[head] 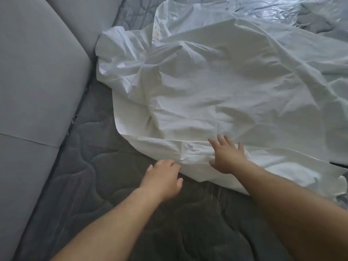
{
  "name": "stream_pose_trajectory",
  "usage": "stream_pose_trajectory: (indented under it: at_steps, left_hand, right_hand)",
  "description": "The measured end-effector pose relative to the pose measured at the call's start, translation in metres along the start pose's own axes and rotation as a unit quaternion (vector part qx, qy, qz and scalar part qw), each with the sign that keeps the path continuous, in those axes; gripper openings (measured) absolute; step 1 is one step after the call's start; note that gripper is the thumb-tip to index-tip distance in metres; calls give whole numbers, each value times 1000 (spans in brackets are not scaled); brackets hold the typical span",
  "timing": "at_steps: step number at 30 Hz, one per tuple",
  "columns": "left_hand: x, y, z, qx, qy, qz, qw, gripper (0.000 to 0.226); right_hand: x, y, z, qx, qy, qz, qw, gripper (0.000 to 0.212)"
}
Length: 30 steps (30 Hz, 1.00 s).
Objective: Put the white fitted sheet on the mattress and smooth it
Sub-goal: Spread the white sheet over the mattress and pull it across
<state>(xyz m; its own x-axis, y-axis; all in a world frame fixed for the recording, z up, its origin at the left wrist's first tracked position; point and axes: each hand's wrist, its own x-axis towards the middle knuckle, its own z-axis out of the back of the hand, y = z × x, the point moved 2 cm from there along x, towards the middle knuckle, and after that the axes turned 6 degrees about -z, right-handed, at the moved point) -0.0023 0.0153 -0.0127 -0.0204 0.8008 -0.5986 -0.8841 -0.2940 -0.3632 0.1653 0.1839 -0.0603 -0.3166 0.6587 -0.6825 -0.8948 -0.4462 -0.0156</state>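
right hand (227,157) flat on sheet (207,81)

Rumpled white sheet (216,87) on grey mattress (94,185)

Matt creased sheet (207,87), quilted mattress (105,185)

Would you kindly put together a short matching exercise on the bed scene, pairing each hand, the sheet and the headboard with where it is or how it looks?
Column one:
1. left hand
2. right hand
3. white fitted sheet
4. headboard

Column two:
A. grey padded panels along the left side of the mattress
B. crumpled, covering only part of the mattress
C. fingers spread, palm flat on the sheet
D. fingers curled at the sheet's near edge

Pairs: 1-D, 2-C, 3-B, 4-A
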Motion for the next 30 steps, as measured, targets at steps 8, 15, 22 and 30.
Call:
stream_pose_trajectory:
  at_steps: [8, 15, 22, 30]
  left_hand:
    - [9, 6, -34, -4, 46, -3, 999, 47]
    - [-26, -24, -1, -39, 44, -8, 998, 48]
    - [-100, -87, 92, -65, 25, -56, 996, 31]
    - [-204, -165, 149, -282, -74, -72, 954, 44]
  right_hand:
    - [0, 1, -27, -70, 71, 7, 995, 73]
    - [-75, 24, -3, -90, -70, 64, 991, 11]
    - [-184, 57, 109, 216, -16, 17, 976, 23]
    - [-319, 75, 209, 625, 82, -2, 777, 38]
